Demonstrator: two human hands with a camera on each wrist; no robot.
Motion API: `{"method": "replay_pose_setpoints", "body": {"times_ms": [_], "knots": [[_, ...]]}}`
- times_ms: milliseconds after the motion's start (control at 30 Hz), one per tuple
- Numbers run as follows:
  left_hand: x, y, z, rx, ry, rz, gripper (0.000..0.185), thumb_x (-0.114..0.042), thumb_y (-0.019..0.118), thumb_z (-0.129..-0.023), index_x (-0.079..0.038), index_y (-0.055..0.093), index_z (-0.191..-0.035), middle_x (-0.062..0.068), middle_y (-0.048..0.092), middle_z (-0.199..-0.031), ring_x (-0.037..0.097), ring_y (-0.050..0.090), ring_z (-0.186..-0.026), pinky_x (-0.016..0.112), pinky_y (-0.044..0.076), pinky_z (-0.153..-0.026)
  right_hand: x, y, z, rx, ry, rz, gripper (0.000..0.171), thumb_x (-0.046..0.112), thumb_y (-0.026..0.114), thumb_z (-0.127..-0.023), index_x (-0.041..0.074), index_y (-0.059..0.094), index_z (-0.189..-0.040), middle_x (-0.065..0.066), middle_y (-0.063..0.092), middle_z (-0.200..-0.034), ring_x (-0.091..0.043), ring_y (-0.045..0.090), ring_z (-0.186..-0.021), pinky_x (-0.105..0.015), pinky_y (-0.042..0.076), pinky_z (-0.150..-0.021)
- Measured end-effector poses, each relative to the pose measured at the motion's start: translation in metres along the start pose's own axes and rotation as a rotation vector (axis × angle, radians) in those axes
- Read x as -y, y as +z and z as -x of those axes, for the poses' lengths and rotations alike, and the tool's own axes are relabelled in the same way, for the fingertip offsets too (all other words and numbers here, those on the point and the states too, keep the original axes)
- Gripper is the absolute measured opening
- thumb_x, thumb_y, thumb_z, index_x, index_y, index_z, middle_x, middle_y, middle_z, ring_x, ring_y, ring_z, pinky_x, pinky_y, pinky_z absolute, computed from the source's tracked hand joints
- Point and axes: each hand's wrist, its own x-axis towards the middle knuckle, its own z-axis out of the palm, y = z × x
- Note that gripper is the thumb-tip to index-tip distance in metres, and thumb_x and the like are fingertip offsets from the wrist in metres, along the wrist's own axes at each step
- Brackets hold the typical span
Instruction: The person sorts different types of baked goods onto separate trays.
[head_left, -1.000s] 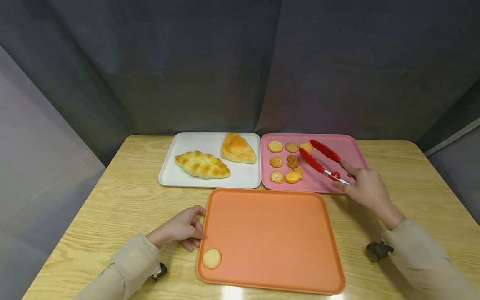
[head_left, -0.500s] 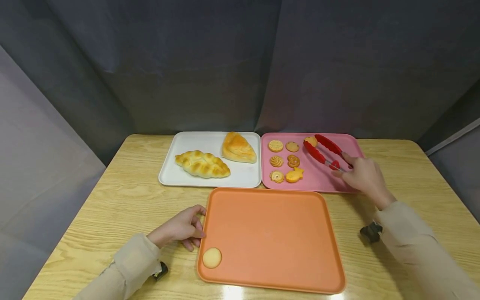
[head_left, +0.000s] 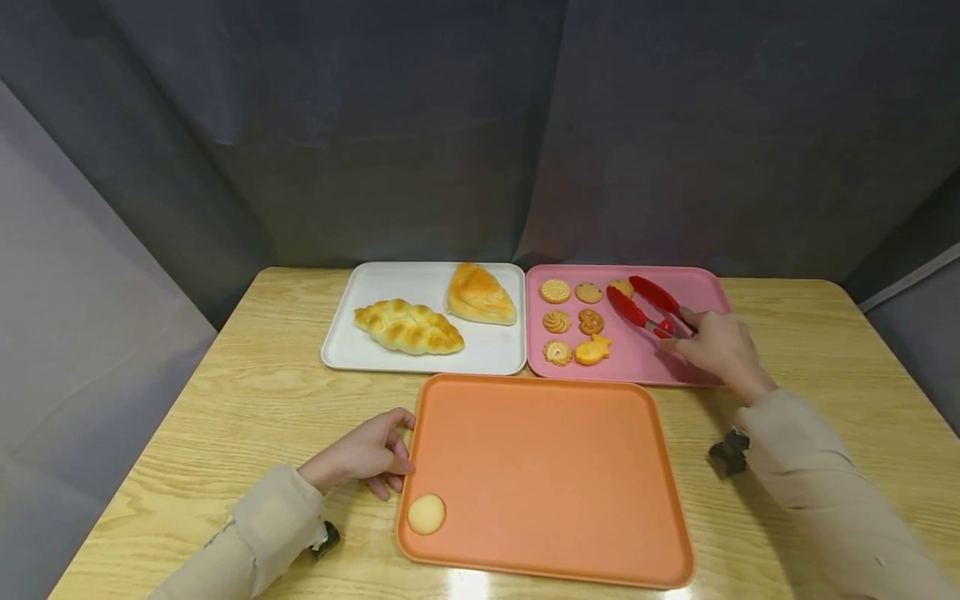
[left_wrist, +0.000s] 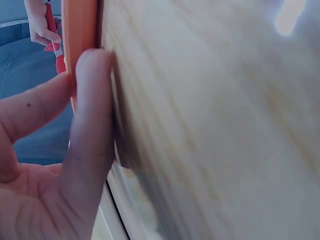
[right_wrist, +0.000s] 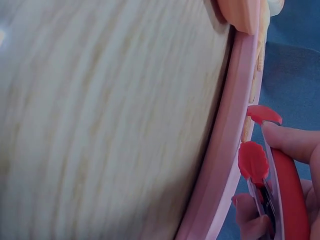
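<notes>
My right hand (head_left: 722,348) grips red-tipped tongs (head_left: 628,308) over the pink tray (head_left: 693,292). Between their spread tips, at the back of that tray, lies a round cookie (head_left: 622,288); whether they touch it I cannot tell. In the right wrist view the thumb presses one arm of the tongs (right_wrist: 290,200), with fingers under the other. My left hand (head_left: 367,454) holds the left rim of the orange tray (head_left: 540,475). The left wrist view shows one finger on the outer side of the rim (left_wrist: 80,30) and another digit against its other side. A plain round cookie (head_left: 427,514) sits in that tray's near left corner.
Left of the pink tray stands a white tray (head_left: 341,346) bearing a braided bread (head_left: 409,327) and a triangular bread (head_left: 482,295). Several small cookies, including a pretzel-shaped one (head_left: 591,322) and a fish-shaped one (head_left: 592,350), lie beside the tongs. A dark curtain (head_left: 405,150) hangs behind the table.
The right hand and tongs have shifted away and slightly sideways around the back cookie, which has slid a little right, away from its neighbour. The left hand stays on the orange tray's rim.
</notes>
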Motion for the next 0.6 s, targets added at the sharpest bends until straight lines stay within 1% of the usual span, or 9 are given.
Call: {"method": "replay_pose_setpoints", "body": {"times_ms": [67, 200, 300, 333, 367, 433, 500, 533, 600], "knots": [[0.0, 0.0, 0.0, -0.002, 0.002, 0.002, 0.045, 0.005, 0.06, -0.081, 0.001, 0.036, -0.119, 0.012, 0.054, -0.072, 0.017, 0.056, -0.05, 0.032, 0.05, -0.039, 0.0, 0.0, 0.001, 0.007, 0.015, -0.013, 0.079, 0.034, 0.072, -0.073, -0.007, 0.039, -0.132, -0.026, 0.058, -0.105, -0.034, 0.044, -0.082, -0.029, 0.043, -0.053], [0.0, 0.0, -0.001, -0.005, 0.003, 0.009, 0.045, 0.005, 0.06, -0.081, 0.001, 0.036, -0.118, 0.012, 0.054, -0.071, 0.017, 0.056, -0.05, 0.031, 0.049, -0.039, 0.001, -0.005, 0.009, 0.014, 0.034, -0.038, 0.085, 0.039, 0.072, -0.073, -0.005, 0.033, -0.136, -0.03, 0.052, -0.114, -0.034, 0.044, -0.083, -0.027, 0.041, -0.047], [0.001, 0.0, -0.001, -0.005, 0.002, 0.008, 0.045, 0.005, 0.06, -0.081, 0.001, 0.036, -0.119, 0.012, 0.055, -0.071, 0.017, 0.056, -0.049, 0.031, 0.049, -0.039, 0.003, -0.009, 0.018, 0.003, 0.021, -0.055, 0.085, 0.039, 0.071, -0.074, -0.003, 0.032, -0.137, -0.029, 0.055, -0.111, -0.03, 0.043, -0.072, -0.027, 0.037, -0.042], [0.001, 0.0, -0.001, -0.004, 0.001, 0.008, 0.045, 0.005, 0.06, -0.081, 0.001, 0.036, -0.119, 0.012, 0.055, -0.072, 0.017, 0.056, -0.049, 0.031, 0.049, -0.039, 0.003, -0.01, 0.022, -0.002, 0.008, -0.055, 0.084, 0.038, 0.071, -0.075, -0.002, 0.032, -0.138, -0.026, 0.058, -0.107, -0.029, 0.042, -0.069, -0.027, 0.036, -0.041], [0.001, 0.0, -0.001, -0.004, -0.001, 0.009, 0.045, 0.006, 0.06, -0.081, 0.001, 0.036, -0.119, 0.012, 0.054, -0.072, 0.017, 0.056, -0.05, 0.032, 0.05, -0.039, 0.003, -0.011, 0.025, -0.008, -0.007, -0.052, 0.083, 0.037, 0.07, -0.075, -0.002, 0.032, -0.137, -0.023, 0.061, -0.098, -0.028, 0.041, -0.066, -0.027, 0.035, -0.041], [0.002, 0.0, -0.001, -0.003, -0.003, 0.009, 0.044, 0.006, 0.059, -0.081, 0.0, 0.036, -0.118, 0.012, 0.054, -0.072, 0.017, 0.056, -0.05, 0.032, 0.05, -0.039, 0.003, -0.013, 0.031, -0.029, -0.049, -0.041, 0.08, 0.036, 0.07, -0.075, -0.002, 0.034, -0.137, -0.015, 0.063, -0.076, -0.024, 0.037, -0.058, -0.027, 0.034, -0.041], [0.001, 0.0, -0.001, 0.0, -0.005, 0.013, 0.043, 0.006, 0.058, -0.081, 0.0, 0.037, -0.118, 0.013, 0.054, -0.072, 0.017, 0.056, -0.05, 0.032, 0.05, -0.04, 0.005, -0.014, 0.037, -0.051, -0.093, -0.029, 0.078, 0.034, 0.07, -0.075, -0.002, 0.036, -0.136, -0.008, 0.056, -0.06, -0.023, 0.036, -0.055, -0.027, 0.033, -0.041], [0.001, 0.0, -0.001, 0.0, -0.004, 0.013, 0.043, 0.006, 0.058, -0.081, 0.001, 0.036, -0.119, 0.013, 0.054, -0.073, 0.017, 0.056, -0.05, 0.032, 0.05, -0.04, 0.006, -0.014, 0.041, -0.065, -0.118, -0.015, 0.077, 0.034, 0.071, -0.075, -0.002, 0.038, -0.135, -0.004, 0.051, -0.053, -0.022, 0.035, -0.053, -0.027, 0.032, -0.041], [0.001, 0.0, -0.001, 0.002, -0.004, 0.014, 0.043, 0.007, 0.057, -0.082, 0.001, 0.036, -0.119, 0.013, 0.054, -0.073, 0.018, 0.056, -0.05, 0.033, 0.051, -0.041, 0.008, -0.014, 0.048, -0.089, -0.157, -0.008, 0.075, 0.033, 0.072, -0.074, -0.001, 0.04, -0.133, -0.001, 0.046, -0.048, -0.021, 0.035, -0.05, -0.027, 0.032, -0.041]]}}
